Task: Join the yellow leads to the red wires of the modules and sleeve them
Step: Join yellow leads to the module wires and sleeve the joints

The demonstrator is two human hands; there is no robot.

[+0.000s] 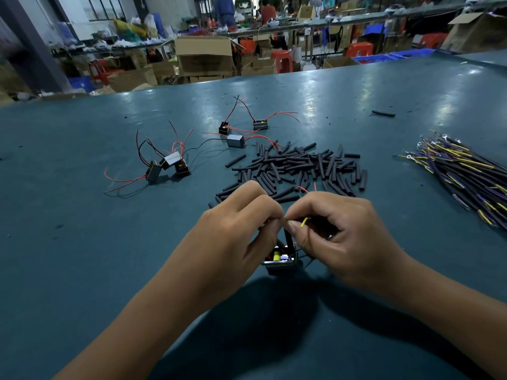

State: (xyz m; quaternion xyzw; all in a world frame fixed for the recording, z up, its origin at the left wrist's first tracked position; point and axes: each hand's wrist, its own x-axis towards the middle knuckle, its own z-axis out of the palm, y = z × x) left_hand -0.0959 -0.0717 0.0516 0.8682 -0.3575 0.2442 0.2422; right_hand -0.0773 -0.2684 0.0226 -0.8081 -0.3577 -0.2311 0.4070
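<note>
My left hand (241,226) and my right hand (337,237) meet fingertip to fingertip above a small black module (280,259) that sits on the table. The right hand pinches a yellow lead (305,222) with a dark sleeve. The left hand pinches a thin wire at the same spot; the joint itself is hidden by the fingers. Red wire ends (304,190) stick up behind my right hand. A pile of black sleeves (299,168) lies just beyond the hands.
A bundle of yellow and purple leads (466,174) lies at the right. Three modules with red and black wires (170,163) sit at the left, three more (238,133) further back. One stray sleeve (383,114) lies far right. The green table (82,242) ends before boxes and stools.
</note>
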